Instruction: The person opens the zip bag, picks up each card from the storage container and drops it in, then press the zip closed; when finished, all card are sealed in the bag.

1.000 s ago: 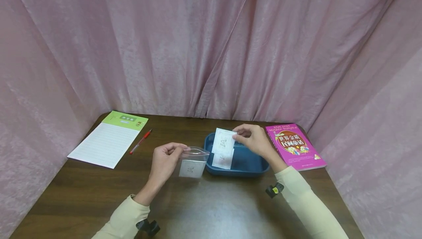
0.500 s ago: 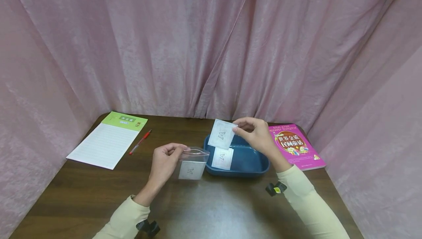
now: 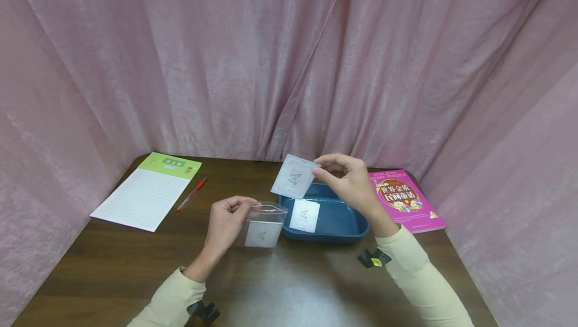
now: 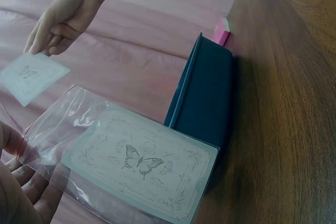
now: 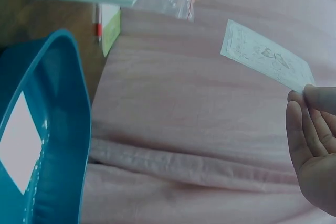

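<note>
My left hand [image 3: 229, 219] pinches the top corner of a clear zip bag [image 3: 267, 209], its mouth parted a little. Inside the bag lies a pale card printed with a butterfly [image 4: 140, 161]. Between thumb and fingers, my right hand [image 3: 349, 181] holds a second butterfly card [image 3: 293, 176] by its corner, raised above the left end of a blue plastic tray [image 3: 345, 219]. In the right wrist view this held card [image 5: 268, 56] is tilted in the air, apart from the bag. Another butterfly card [image 3: 304, 215] rests in the tray.
A magenta book [image 3: 406, 199] lies right of the tray. On the left are a green-topped lined writing pad [image 3: 146, 194] and a red pen [image 3: 191, 194]. Pink curtains [image 3: 226, 66] stand behind and beside the brown wooden table [image 3: 135, 277].
My right hand has lifted its card up and left from over the tray, uncovering more of the card lying there. The left hand and bag have barely moved.
</note>
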The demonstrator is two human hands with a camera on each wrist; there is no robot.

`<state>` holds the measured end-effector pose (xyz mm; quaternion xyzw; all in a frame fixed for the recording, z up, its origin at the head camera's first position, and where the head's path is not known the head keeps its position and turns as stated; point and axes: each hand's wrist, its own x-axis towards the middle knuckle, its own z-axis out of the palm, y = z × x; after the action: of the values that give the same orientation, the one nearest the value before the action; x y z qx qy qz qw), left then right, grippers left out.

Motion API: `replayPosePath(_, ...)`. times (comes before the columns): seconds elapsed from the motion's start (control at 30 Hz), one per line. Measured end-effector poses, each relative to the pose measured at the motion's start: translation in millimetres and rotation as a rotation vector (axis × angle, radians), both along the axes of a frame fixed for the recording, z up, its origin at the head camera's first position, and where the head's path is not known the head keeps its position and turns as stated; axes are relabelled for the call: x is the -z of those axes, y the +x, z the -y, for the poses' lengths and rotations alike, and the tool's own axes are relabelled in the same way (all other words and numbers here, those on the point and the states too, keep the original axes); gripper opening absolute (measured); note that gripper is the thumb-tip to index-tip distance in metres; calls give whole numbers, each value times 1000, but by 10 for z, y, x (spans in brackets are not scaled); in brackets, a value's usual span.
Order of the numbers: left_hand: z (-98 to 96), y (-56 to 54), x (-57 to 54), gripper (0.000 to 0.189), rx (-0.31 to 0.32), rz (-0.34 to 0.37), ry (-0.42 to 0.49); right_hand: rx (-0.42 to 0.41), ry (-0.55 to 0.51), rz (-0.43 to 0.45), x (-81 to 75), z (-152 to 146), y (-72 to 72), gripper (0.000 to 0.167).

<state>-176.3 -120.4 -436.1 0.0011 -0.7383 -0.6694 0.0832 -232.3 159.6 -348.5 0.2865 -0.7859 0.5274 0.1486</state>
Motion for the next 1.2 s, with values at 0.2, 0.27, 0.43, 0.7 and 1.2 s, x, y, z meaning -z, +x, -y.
replayPosePath(0.2,-11,-9,-12,18,1,0,-5,-22,-13,17,19,103,22,19)
replayPosePath(0.27,-14,-10,-14,18,0,5,-6,-19,-10,24,37,129,22,19)
replayPosePath(0.43,-17,-14,-17,18,-3,18,-11,-19,-16,31,73,190,34,16)
replayPosePath(0.7,-26,-13,-16,19,-1,19,-8,-54,-38,41,-58,297,243,12)
replayPosePath(1.2,-43,-10,-22,17,-58,17,-21,-59,4,81,249,283,88,13)
